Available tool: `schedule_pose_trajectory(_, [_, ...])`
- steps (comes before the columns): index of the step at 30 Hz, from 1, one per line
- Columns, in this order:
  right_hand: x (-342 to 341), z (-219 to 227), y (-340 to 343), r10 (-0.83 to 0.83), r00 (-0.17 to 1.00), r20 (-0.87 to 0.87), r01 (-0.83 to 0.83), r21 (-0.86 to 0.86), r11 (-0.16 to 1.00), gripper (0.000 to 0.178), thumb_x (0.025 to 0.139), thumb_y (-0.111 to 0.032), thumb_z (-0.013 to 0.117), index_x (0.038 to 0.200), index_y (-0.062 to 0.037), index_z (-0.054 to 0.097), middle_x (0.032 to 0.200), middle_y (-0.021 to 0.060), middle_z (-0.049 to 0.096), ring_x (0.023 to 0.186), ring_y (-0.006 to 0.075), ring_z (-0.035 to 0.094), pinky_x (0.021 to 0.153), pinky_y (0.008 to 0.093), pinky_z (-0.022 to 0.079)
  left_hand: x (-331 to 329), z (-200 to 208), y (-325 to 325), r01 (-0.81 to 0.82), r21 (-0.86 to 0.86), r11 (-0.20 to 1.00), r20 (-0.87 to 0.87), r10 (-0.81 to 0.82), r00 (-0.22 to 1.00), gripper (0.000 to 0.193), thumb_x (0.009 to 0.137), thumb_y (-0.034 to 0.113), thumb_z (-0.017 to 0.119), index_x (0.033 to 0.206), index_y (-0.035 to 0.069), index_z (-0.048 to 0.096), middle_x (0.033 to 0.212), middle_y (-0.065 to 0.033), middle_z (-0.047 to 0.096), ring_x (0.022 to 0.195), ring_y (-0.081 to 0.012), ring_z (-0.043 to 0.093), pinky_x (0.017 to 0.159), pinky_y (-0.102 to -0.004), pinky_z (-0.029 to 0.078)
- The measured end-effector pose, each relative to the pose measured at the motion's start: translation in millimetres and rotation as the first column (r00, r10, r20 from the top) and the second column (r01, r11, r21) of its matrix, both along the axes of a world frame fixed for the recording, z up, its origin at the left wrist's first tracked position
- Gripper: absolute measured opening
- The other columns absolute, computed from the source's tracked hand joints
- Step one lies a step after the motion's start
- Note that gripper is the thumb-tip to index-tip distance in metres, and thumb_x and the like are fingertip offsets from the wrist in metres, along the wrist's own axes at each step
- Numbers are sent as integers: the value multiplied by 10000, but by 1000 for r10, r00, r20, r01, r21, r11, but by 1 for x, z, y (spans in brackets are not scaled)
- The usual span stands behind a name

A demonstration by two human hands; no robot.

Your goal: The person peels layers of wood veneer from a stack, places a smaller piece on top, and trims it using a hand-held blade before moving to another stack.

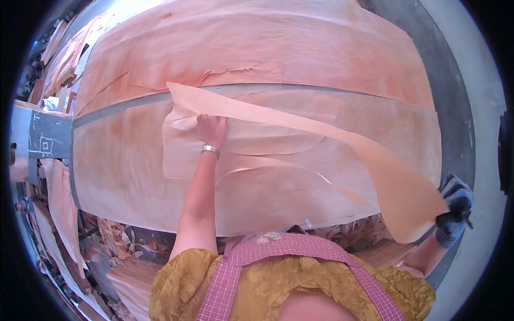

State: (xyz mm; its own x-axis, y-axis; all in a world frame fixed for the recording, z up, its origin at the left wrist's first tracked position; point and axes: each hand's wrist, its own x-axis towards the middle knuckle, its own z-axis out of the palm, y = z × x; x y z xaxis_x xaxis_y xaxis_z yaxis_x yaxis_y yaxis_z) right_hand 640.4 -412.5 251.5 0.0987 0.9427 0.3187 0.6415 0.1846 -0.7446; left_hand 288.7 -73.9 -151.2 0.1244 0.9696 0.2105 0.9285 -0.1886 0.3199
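My bare left hand (212,130), with a metal band at the wrist, rests on a stack of thin, pale wood veneer pieces (267,140). Its fingers are curled in at the crinkled veneer edge; the fingertips are partly hidden. A long veneer strip (300,122) runs from just beyond this hand to the lower right, where it widens and lifts in a curve. My right hand (454,203), in a grey and dark glove, is closed on the strip's far right end. A small dark pointed piece (469,222) sticks out by the glove; its kind is unclear.
Under the stack lies a large veneer sheet (123,171) on a grey table (444,80). Another broad reddish sheet (257,40) lies beyond a narrow gap. Veneer scraps (115,235) are heaped below the near edge. A grey marked block (49,134) adjoins the left side.
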Motion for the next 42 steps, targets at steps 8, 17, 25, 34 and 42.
schedule_pose_trajectory(8, [33,5,62,127,889,-440,-57,167,984,186,994,-262,529,874,-128,575,925,58,594,855,199,533,739,324,392,-66,30,33,-34,-315,949,557,214,802,216,850,204,625,837,-10,646,774,-130,665,629,-236,657,585,-367,521])
schedule_pose_trajectory(17, [108,-80,185,-297,855,-425,219,-223,950,273,978,-137,544,1233,-44,576,1281,69,568,1197,167,500,1031,291,355,-211,100,52,299,-153,942,816,291,-499,233,884,249,599,1070,108,590,1183,-180,581,1067,-345,609,921,-472,516])
schedule_pose_trajectory(25, [85,-114,376,-77,947,-311,-53,-390,919,458,901,-365,676,1247,-69,622,931,-68,617,712,18,530,599,199,429,-220,265,187,24,15,1000,946,-6,-325,301,878,248,632,1078,38,551,1107,-187,557,1085,-396,574,979,-547,498])
schedule_pose_trajectory(34, [126,-151,527,-590,624,513,361,480,799,424,873,-449,659,1105,-95,633,799,118,623,773,341,639,716,427,501,-60,290,284,415,18,910,986,52,-157,727,861,494,657,1417,159,329,1483,-152,318,1290,-344,421,986,-583,416])
schedule_pose_trajectory(42, [92,-205,385,-457,497,738,111,468,877,576,870,-407,670,1330,-109,494,1122,163,582,987,332,595,783,436,511,-62,159,197,672,-349,653,902,39,430,388,965,317,579,1237,41,577,1132,-67,645,996,-178,651,859,-323,545])
